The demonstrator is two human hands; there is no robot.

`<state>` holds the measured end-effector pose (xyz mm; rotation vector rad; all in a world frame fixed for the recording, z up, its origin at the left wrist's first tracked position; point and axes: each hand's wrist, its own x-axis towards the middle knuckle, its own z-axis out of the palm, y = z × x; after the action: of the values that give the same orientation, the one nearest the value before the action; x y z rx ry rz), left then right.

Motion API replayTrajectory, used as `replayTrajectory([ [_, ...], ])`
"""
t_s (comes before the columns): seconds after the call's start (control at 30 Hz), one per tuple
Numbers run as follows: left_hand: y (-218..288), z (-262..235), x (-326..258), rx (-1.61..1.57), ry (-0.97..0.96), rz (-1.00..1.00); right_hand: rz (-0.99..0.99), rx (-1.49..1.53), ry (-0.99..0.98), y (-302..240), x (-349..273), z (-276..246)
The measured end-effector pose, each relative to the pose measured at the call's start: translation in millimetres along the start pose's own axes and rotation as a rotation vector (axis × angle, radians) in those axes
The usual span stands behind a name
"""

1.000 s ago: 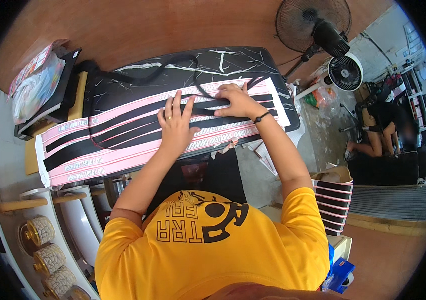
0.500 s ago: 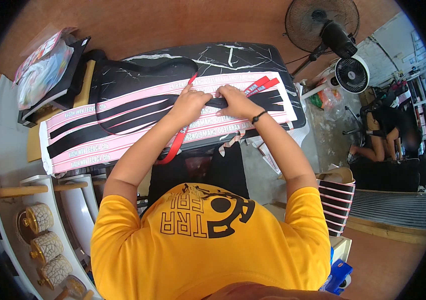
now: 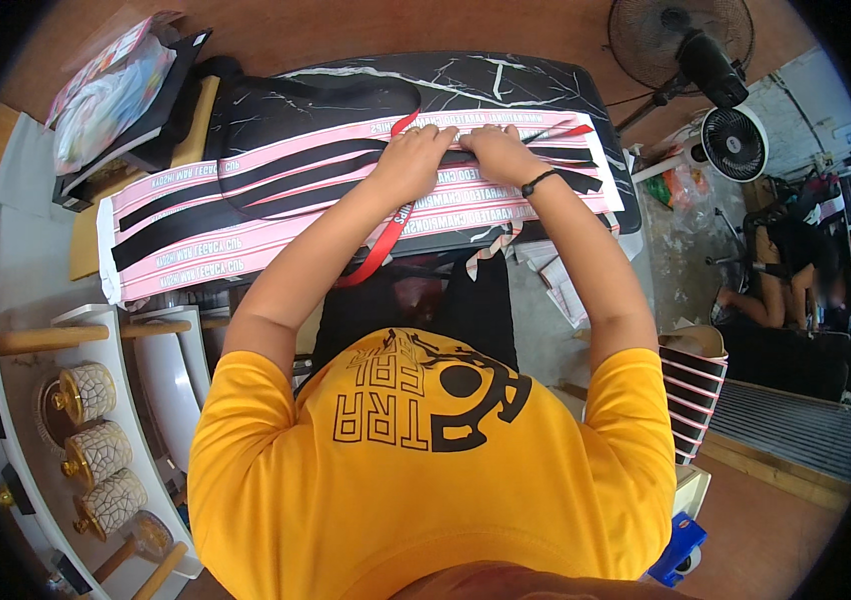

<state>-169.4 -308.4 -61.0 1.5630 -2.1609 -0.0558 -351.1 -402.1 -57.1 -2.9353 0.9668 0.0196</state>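
On the table lies a long pink-and-white printed sheet (image 3: 196, 258) with black straps (image 3: 161, 240) laid lengthwise over it. My left hand (image 3: 414, 162) rests on the sheet right of its middle, fingers bent over a black strap. Close beside it, my right hand (image 3: 498, 158), with a dark cord bracelet at the wrist, has curled fingers on the same strap, which shows between the hands. A red ribbon (image 3: 378, 250) runs out from under my left hand and hangs over the near table edge. Beyond my right hand pokes a red strap end (image 3: 576, 131). My fingertips are partly hidden.
The black marble-patterned table (image 3: 546, 88) stands against a brown wall. At its left sits a black rack (image 3: 181, 95) with a plastic bag. Fans (image 3: 733, 143) stand at the right. Shelves with patterned jars (image 3: 101, 450) are near left. Another person (image 3: 791, 265) crouches far right.
The whole view has shifted. Both hands have moved slightly farther toward the sheet's far edge. The two flat red strap ends at the right now show as one narrow red tip.
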Motion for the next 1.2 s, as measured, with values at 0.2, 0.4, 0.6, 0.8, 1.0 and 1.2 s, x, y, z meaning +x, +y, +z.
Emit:
replayTrajectory([
  [0.2,-19.5,-50.1,6.8,-0.286,-0.492,-0.19,-0.127,-0.149,0.249,-12.9,-14.6,-62.6],
  [0.4,-61.3,-75.9,31.9,-0.663,-0.766,-0.459,-0.402,-0.295,0.475,-55.5,-41.0,-142.4],
  [0.6,-34.9,-39.5,31.7,0.277,-0.799,-0.039,-0.416,-0.1,0.174,-129.7,-114.8,-202.6],
  [0.8,-33.7,-20.5,24.1,0.169,-0.822,0.016,-0.383,0.05,-0.432,-170.9,-196.9,-263.5],
  [1.0,-67.6,-6.9,22.2,-0.039,-0.615,0.029,-0.199,0.246,-0.53,-158.5,-260.2,-317.8],
  [1.2,-91.5,21.9,33.4,0.035,-0.415,0.028,0.056,0.011,-0.049,-117.2,-374.8,-384.4],
])
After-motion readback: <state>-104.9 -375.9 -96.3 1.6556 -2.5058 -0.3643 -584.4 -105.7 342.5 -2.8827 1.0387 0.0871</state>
